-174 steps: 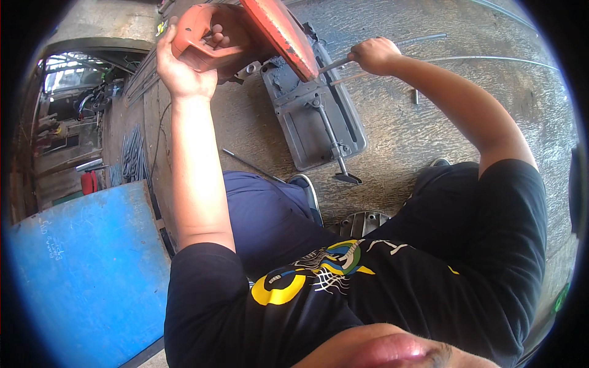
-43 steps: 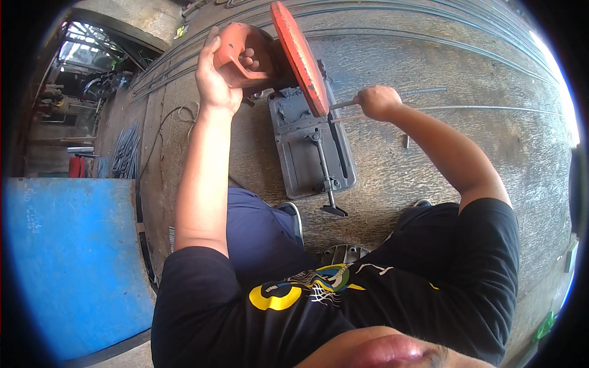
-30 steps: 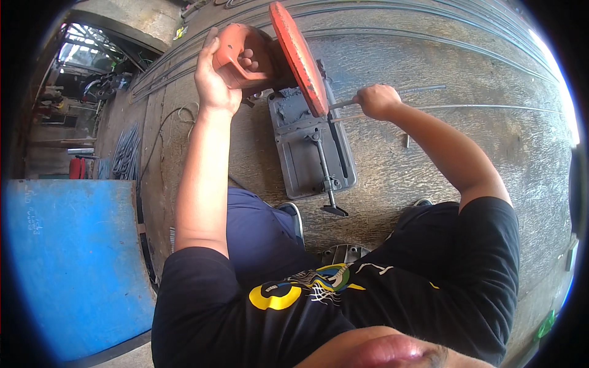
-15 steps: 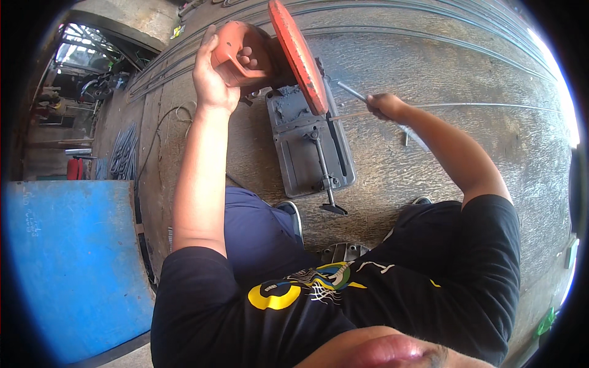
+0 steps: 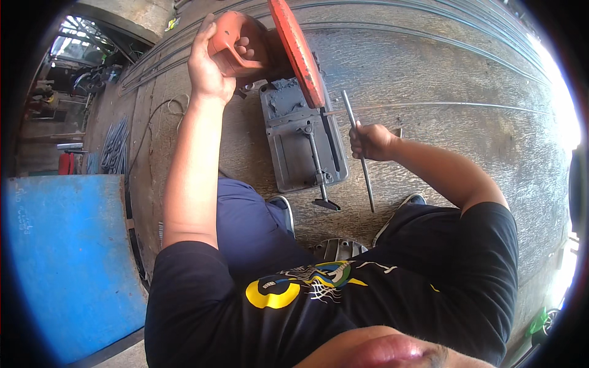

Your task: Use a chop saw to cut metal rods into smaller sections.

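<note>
My left hand (image 5: 207,67) is closed round the handle of an orange chop saw (image 5: 229,44), its fingertips showing through the handle opening. The saw's orange disc guard (image 5: 298,55) stands over the dark metal base (image 5: 293,161), which carries a clamp screw (image 5: 316,161) at its near end. A thin metal rod (image 5: 442,104) runs along the floor from the right up to the base, below the guard. To the right of the base, my right hand (image 5: 373,141) grips a short grey metal bar (image 5: 367,181), held lengthwise and apart from the saw.
A blue panel (image 5: 70,245) fills the lower left. Long metal rods (image 5: 392,32) lie across the floor at the far side. Beyond the panel is a bundle of short bars (image 5: 115,147). A cable (image 5: 142,144) trails left of the saw. My shoes (image 5: 283,211) flank the base's near end.
My right hand has come nearer with the bar, turning it from slanting sideways to pointing nearly toward me. My left hand stays on the saw handle; the view has shifted slightly.
</note>
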Demonstrator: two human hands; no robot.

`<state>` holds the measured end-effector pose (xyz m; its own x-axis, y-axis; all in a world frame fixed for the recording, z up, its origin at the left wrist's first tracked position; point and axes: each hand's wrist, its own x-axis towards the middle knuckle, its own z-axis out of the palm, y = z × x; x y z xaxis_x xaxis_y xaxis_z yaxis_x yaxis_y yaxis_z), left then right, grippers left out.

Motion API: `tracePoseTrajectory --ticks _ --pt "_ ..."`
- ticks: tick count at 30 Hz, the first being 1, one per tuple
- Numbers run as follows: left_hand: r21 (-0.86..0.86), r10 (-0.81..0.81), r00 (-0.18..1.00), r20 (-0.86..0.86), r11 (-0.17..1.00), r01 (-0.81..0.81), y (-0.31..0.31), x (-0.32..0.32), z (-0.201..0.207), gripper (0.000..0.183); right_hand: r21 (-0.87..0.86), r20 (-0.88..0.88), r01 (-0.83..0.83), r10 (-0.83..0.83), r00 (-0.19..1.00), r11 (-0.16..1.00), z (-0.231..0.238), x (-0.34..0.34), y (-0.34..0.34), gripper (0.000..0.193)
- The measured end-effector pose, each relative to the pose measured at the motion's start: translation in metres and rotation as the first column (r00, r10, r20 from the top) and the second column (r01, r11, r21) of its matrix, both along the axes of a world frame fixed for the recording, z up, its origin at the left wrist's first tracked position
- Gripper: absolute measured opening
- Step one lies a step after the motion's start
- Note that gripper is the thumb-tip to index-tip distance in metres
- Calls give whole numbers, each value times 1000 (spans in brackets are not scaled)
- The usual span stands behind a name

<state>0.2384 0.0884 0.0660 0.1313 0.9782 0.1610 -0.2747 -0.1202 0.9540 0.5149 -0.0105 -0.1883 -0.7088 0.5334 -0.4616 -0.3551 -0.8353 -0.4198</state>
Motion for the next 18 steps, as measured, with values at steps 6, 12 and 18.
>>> tracePoseTrajectory --ticks 6,12,18 --pt "-11 7 1000 10 1000 -7 3 -2 0 68 6 33 -61 61 998 998 2 -3 -3 39" --pt "-5 10 1000 10 1000 -10 1 -1 0 68 10 105 -80 79 991 997 5 -9 -4 39" --pt "18 45 999 -27 999 -45 -2 3 3 47 28 180 -68 62 982 997 3 -12 -3 38"
